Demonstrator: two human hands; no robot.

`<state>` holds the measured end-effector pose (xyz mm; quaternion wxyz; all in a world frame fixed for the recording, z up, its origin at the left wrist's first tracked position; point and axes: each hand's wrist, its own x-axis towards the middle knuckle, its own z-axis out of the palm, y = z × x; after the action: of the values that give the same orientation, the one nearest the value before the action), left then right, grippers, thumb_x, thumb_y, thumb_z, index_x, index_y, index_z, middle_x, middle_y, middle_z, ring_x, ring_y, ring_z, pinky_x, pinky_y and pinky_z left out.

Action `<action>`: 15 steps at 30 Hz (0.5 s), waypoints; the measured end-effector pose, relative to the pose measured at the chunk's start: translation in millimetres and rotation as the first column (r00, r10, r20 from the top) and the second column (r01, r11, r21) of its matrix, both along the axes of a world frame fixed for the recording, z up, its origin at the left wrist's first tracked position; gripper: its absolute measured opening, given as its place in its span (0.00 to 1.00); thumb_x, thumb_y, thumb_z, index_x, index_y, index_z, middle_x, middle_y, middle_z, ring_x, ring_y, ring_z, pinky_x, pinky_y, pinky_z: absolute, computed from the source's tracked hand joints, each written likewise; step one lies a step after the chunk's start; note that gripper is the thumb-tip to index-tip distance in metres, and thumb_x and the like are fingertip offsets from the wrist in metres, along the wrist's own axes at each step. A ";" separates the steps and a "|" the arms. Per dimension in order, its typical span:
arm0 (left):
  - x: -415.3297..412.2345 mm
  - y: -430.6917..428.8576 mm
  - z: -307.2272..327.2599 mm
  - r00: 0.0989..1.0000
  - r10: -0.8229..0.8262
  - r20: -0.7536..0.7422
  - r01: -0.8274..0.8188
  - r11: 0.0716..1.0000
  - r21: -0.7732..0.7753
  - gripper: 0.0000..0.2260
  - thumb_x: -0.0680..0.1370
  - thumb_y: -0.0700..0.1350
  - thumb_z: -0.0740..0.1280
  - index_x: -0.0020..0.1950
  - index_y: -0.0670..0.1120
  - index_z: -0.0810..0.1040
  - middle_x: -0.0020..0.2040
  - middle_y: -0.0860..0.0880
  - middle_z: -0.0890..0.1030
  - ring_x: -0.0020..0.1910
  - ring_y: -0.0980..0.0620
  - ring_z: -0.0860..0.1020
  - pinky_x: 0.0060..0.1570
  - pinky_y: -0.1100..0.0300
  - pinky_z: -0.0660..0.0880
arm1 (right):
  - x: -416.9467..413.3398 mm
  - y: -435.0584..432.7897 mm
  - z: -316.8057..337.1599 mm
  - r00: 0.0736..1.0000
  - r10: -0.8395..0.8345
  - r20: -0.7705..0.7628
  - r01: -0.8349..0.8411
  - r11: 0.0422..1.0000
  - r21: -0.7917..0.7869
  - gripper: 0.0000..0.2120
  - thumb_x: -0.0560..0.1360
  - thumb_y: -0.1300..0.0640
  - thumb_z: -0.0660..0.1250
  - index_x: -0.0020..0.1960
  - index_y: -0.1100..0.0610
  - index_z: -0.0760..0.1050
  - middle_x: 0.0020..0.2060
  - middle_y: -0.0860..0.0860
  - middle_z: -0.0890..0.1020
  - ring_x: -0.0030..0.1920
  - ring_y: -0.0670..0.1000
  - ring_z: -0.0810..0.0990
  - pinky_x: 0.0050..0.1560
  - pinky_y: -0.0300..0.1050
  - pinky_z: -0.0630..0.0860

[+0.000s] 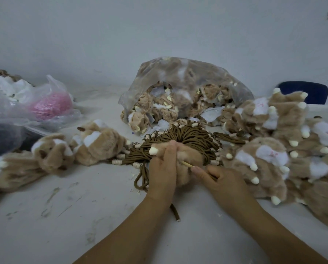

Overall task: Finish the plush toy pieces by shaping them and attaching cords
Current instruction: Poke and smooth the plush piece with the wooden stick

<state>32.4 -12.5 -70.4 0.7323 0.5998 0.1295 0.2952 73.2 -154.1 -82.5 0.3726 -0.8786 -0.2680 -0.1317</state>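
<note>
My left hand [162, 168] grips a tan plush toy piece [188, 155] with a cream tip, upright at the table's middle. My right hand [219, 180] pinches a thin wooden stick [186, 164] whose tip is pushed into the plush. A bundle of brown cords [189, 134] with cream beads lies just behind the plush. One loose brown cord [142, 180] loops under my left wrist and trails toward me.
A clear bag [178, 73] of inside-out plush pieces stands behind the cords. Shaped plush toys are heaped at right [273, 149] and lie at left [94, 143]. Plastic bags, one with pink material [50, 105], sit far left. A blue chair back [309, 90] shows at right.
</note>
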 end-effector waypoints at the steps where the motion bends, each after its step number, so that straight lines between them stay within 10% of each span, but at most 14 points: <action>1: 0.4 2.6 -0.7 0.998 0.063 0.032 -0.064 0.998 0.022 0.12 0.78 0.57 0.63 0.45 0.53 0.82 0.44 0.50 0.86 0.46 0.57 0.83 0.45 0.65 0.78 | 0.6 -1.6 0.9 1.000 -0.011 0.002 0.011 0.999 -0.030 0.34 0.66 0.27 0.54 0.31 0.60 0.63 0.24 0.55 0.68 0.25 0.47 0.66 0.31 0.52 0.68; 7: 2.5 11.8 -3.4 0.957 0.159 0.243 -0.235 0.916 0.326 0.09 0.77 0.52 0.62 0.48 0.51 0.80 0.52 0.56 0.76 0.54 0.64 0.74 0.52 0.76 0.66 | 8.6 -18.0 3.4 0.982 -0.185 0.049 0.190 0.968 -0.163 0.36 0.66 0.25 0.48 0.30 0.60 0.66 0.24 0.53 0.74 0.28 0.48 0.74 0.31 0.48 0.70; 15: 4.3 4.8 -9.5 0.966 0.022 0.259 -0.140 0.883 0.448 0.16 0.79 0.56 0.57 0.67 0.62 0.69 0.65 0.58 0.74 0.66 0.59 0.72 0.62 0.67 0.69 | 14.0 -16.9 -4.1 0.990 -0.052 -0.130 0.064 0.994 0.085 0.32 0.65 0.27 0.57 0.31 0.59 0.65 0.22 0.47 0.64 0.25 0.43 0.64 0.28 0.44 0.63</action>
<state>36.7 -7.7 -80.0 0.5653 0.7097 -0.0114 0.4203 87.2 -170.9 -86.6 0.4238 -0.8752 -0.2118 -0.0979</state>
